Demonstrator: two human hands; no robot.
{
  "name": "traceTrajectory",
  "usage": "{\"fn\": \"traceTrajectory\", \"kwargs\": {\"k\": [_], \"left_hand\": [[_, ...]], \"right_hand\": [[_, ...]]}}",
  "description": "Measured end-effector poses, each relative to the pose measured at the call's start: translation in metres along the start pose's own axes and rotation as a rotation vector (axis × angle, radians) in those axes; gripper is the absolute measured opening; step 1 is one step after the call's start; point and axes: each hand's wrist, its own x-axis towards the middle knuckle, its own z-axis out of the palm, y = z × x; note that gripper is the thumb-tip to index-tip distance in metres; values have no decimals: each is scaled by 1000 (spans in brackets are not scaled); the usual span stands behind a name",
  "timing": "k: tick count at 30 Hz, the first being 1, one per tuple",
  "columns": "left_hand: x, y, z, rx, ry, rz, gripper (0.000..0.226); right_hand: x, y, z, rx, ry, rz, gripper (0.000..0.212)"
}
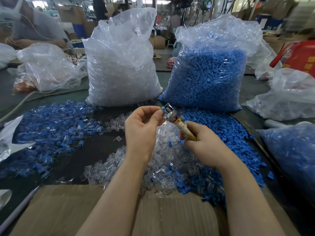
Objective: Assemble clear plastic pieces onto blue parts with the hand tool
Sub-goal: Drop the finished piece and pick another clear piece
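My left hand (142,126) pinches a small blue part (162,109) between thumb and fingertips, right against the metal head of the hand tool (170,114). My right hand (202,143) grips the tool's tape-wrapped handle (186,132), tilted up to the left. Whether a clear piece sits on the blue part I cannot tell. Below my hands lies a heap of loose clear pieces (163,160). Loose blue parts (226,137) are piled to the right. Assembled blue-and-clear pieces (54,132) spread over the left of the table.
A tall bag of clear pieces (121,65) and a bag of blue parts (209,72) stand behind the heaps. Another bag of blue pieces (293,155) lies at right. Flat cardboard (68,212) covers the near edge. Another person (35,26) sits at far left.
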Motion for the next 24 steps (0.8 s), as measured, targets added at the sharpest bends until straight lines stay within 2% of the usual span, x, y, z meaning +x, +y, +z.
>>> {"fn": "traceTrajectory", "kwargs": {"k": [12, 19, 22, 24], "left_hand": [[0, -2, 1, -1, 23, -30, 13], [5, -1, -7, -14, -21, -115, 10], [16, 1, -32, 133, 27, -143, 9], [25, 0, -57, 398, 131, -133, 13]], "right_hand": [[0, -4, 2, -56, 18, 20, 21], [1, -2, -1, -109, 18, 35, 6], [4, 3, -2, -124, 90, 88, 10], [5, 8, -6, -123, 161, 128, 15]]}}
